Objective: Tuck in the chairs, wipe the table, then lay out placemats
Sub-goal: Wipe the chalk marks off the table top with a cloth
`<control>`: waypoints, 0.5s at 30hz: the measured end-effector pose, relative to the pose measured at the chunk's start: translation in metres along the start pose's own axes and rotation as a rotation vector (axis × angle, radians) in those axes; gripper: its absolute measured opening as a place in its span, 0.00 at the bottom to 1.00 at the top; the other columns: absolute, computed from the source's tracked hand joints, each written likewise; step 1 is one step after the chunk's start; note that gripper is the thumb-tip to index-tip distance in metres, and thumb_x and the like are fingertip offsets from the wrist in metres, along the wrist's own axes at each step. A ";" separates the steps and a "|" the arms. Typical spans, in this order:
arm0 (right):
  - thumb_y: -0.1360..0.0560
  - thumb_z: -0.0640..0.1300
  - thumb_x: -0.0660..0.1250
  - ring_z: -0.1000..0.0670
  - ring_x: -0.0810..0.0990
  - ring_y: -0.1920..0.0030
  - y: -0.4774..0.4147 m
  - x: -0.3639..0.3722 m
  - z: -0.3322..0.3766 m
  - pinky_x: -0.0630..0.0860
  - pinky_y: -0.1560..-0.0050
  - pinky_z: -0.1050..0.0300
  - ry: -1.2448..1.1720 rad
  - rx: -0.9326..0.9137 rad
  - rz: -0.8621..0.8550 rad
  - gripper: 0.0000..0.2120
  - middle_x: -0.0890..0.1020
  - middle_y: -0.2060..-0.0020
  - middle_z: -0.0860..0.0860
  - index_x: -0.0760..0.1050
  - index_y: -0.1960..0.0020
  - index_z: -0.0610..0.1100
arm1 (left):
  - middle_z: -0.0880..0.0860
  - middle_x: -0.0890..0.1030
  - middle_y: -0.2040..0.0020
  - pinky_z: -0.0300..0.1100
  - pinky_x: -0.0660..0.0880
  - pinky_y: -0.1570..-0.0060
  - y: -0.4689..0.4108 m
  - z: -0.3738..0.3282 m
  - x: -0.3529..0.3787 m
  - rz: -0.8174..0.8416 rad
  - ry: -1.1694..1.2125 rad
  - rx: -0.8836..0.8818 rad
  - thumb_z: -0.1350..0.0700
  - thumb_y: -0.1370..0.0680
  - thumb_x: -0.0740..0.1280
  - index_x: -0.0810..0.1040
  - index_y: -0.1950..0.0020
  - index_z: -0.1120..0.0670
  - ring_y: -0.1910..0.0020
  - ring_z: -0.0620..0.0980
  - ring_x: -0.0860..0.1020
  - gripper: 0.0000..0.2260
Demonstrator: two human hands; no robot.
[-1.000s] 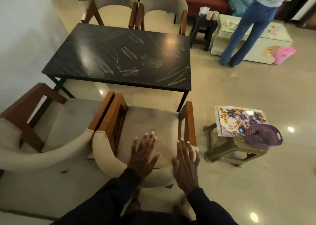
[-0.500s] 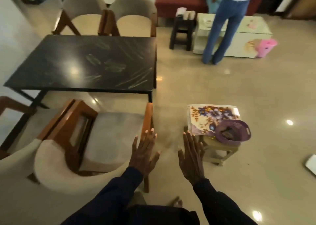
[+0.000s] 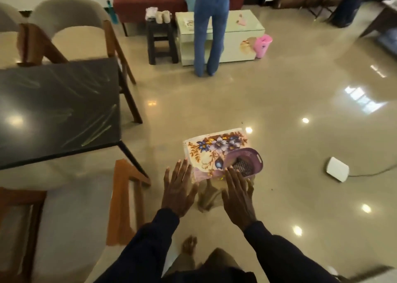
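A dark glossy table (image 3: 58,110), streaked with pale smears, fills the space up and to the left of the hands. A wood-armed chair (image 3: 126,196) with a pale seat stands just left of the left hand, at the table's near corner. Whether it sits fully under the table cannot be told.

A low stool (image 3: 209,196) shows between and just below the two hands. On it, just past the fingertips, lie the floral placemats (image 3: 214,151). A small purple basket (image 3: 249,162) rests on their right end, straight ahead of the right hand. Something dark and ridged lies inside it, too blurred to name.

The left hand (image 3: 178,192) and right hand (image 3: 238,199) reach forward side by side in dark sleeves, palms down, fingers straight and spread, holding nothing. The right fingertips overlap the basket's near rim; contact cannot be told.

Judging by the smears, wiping comes before the mats. The sensible move is to lift the basket clear with one hand, steady the stack with the other, and leave the mats on the stool until the tabletop is clean.
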State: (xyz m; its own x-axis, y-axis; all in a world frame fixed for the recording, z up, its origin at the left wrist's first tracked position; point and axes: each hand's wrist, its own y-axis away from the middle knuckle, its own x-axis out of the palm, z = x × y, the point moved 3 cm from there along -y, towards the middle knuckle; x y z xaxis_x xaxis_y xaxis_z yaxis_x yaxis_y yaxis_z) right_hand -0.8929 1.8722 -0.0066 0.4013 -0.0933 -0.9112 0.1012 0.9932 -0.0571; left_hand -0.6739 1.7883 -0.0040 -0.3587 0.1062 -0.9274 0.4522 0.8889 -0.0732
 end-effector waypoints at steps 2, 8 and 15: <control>0.14 0.50 0.63 0.39 0.55 0.15 -0.018 -0.004 -0.026 0.61 0.22 0.26 0.035 0.018 0.025 0.33 0.59 0.15 0.44 0.55 0.13 0.45 | 0.54 0.54 0.13 0.65 0.51 0.18 -0.028 -0.010 0.014 -0.011 -0.039 0.044 0.40 0.13 0.51 0.60 0.14 0.54 0.14 0.54 0.52 0.30; 0.14 0.49 0.57 0.38 0.64 0.18 -0.071 -0.009 -0.096 0.66 0.24 0.27 0.044 0.045 0.074 0.27 0.67 0.18 0.42 0.62 0.17 0.44 | 0.55 0.58 0.14 0.63 0.50 0.18 -0.086 -0.033 0.060 0.038 -0.039 0.081 0.41 0.14 0.54 0.60 0.15 0.53 0.14 0.56 0.56 0.30; 0.19 0.43 0.70 0.39 0.58 0.16 -0.139 0.057 -0.222 0.62 0.20 0.34 0.196 -0.044 0.384 0.26 0.63 0.16 0.43 0.72 0.22 0.41 | 0.56 0.62 0.15 0.64 0.54 0.19 -0.155 -0.063 0.124 0.101 -0.120 0.037 0.42 0.13 0.52 0.64 0.16 0.56 0.16 0.57 0.60 0.29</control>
State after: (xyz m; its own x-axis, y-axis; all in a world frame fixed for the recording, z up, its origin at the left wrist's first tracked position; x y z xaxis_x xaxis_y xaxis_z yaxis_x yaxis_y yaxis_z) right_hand -1.0867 1.7441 -0.1409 0.2213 0.2943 -0.9298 -0.0621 0.9557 0.2877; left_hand -0.8402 1.6921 -0.0845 -0.2104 0.1385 -0.9678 0.5118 0.8590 0.0116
